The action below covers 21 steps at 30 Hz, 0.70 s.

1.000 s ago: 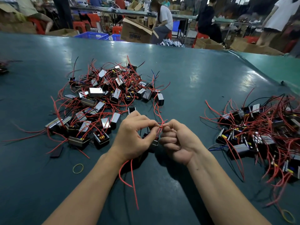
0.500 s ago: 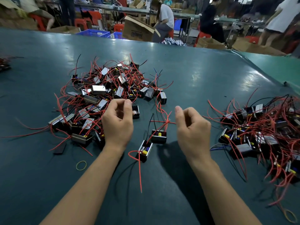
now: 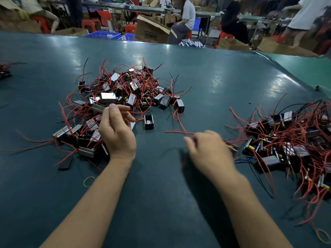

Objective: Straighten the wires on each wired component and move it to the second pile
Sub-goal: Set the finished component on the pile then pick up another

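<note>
A left pile [image 3: 129, 97] of black wired components with tangled red wires lies on the dark green table [image 3: 215, 77]. The second pile [image 3: 290, 140] lies at the right. My left hand [image 3: 116, 135] hovers over the near edge of the left pile with loosely curled fingers and holds nothing. My right hand [image 3: 209, 151], blurred by motion, is curled round a wired component [image 3: 232, 148] that sticks out on its right side, close to the second pile. A red wire [image 3: 179, 132] trails out to the hand's left. One loose component [image 3: 149, 121] lies just right of my left hand.
A yellow rubber band [image 3: 89, 181] lies by my left forearm, another [image 3: 322, 235] at the bottom right. A few more components sit at the far left edge [image 3: 4, 72]. Beyond the table, people sit among cardboard boxes [image 3: 152, 31] and blue crates.
The two components that lay between my hands are gone from there. My right hand swept right toward the second pile with a component. My left hand lifted over the left pile.
</note>
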Tool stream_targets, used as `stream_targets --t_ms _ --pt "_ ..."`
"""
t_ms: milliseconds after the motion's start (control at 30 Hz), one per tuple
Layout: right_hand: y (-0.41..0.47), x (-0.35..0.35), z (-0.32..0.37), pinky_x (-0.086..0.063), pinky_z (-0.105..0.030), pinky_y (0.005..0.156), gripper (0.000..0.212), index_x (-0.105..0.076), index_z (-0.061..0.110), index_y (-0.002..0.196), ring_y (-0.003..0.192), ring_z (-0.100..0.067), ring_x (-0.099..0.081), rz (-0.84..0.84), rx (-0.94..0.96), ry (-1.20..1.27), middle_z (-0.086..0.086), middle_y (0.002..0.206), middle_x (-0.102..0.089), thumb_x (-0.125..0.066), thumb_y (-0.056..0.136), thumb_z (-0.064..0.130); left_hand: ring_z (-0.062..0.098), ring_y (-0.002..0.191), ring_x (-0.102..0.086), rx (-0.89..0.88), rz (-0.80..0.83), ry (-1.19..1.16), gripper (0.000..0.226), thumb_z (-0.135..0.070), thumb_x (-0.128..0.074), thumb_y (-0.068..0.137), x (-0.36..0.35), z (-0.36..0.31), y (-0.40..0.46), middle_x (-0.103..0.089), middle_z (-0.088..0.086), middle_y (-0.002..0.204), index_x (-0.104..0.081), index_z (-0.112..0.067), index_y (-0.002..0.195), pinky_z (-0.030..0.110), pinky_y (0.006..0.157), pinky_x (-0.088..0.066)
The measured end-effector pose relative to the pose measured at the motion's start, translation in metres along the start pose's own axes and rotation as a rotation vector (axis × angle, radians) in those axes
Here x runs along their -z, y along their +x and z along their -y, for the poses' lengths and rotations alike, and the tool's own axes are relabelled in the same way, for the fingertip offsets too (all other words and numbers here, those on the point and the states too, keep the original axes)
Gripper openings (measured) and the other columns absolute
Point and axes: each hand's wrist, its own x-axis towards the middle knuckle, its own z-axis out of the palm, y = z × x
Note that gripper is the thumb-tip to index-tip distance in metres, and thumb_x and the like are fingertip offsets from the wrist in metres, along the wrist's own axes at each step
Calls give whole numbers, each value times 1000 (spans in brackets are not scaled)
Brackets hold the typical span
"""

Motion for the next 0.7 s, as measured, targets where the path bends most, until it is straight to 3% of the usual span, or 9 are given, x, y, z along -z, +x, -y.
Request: stream_targets --t_ms 100,167,267,367,400,467,567,633,700 --pt "13 14 -50 -45 -38 83 29 -65 3 100 104 -36 -58 -49 -250 -32 -22 105 -65 -55 95 30 9 59 -51 -45 104 127 32 -24 -34 103 1 4 -3 -57 3 66 -58 -16 83 22 54 -39" --pt "15 18 -66 -43 -39 89 27 -65 -1 107 109 -37 -57 -112 -299 58 -23 112 -65 -62 92 22 8 61 -53 -60 207 271 26 -25 -40 102 1 7 -5 -60 -1 68 -59 -19 84 23 58 -41" --pt "13 17 -59 -37 -37 100 38 -62 -3 120 116 -37 -54 -263 -196 133 -21 120 -63 -69 89 17 13 70 -55 -151 364 535 8 -19 -59 94 2 11 -11 -63 -1 75 -63 -17 88 18 64 -40" --pt "5 17 -30 -45 -34 88 20 -69 6 105 95 -27 -63 -521 42 323 -9 101 -69 -66 89 18 23 87 -54 -303 461 754 5 -12 -65 88 4 16 -12 -66 3 89 -68 -10 91 23 80 -37" --pt "2 16 -21 -51 -33 79 13 -71 11 96 84 -20 -65 -513 100 448 -3 91 -70 -65 89 20 24 93 -54 -318 488 816 9 -14 -66 87 4 17 -11 -66 4 95 -69 -10 95 27 85 -38" --pt "-2 11 -7 -56 -34 69 11 -71 18 83 70 -14 -66 -317 112 684 5 76 -70 -64 90 22 26 107 -52 -314 554 959 24 -21 -66 87 5 20 -11 -65 4 112 -69 -12 109 35 93 -37" --pt "3 -2 -11 -59 -44 76 9 -73 17 88 77 -17 -70 -8 -10 748 4 79 -72 -65 92 19 24 121 -45 -319 615 1103 37 -31 -63 88 3 22 -13 -61 1 126 -66 -16 122 38 101 -29" --pt "11 -8 -21 -56 -42 87 11 -72 14 99 87 -15 -69 -43 -137 728 2 91 -73 -64 92 17 24 117 -48 -357 569 1068 32 -29 -64 87 4 19 -12 -64 1 119 -69 -15 116 38 97 -31" --pt "18 -7 -36 -51 -30 91 16 -71 13 105 88 -11 -64 -181 -255 665 1 98 -72 -62 92 18 26 112 -52 -396 463 1064 29 -26 -66 84 7 17 -10 -66 3 113 -70 -14 111 40 95 -35"
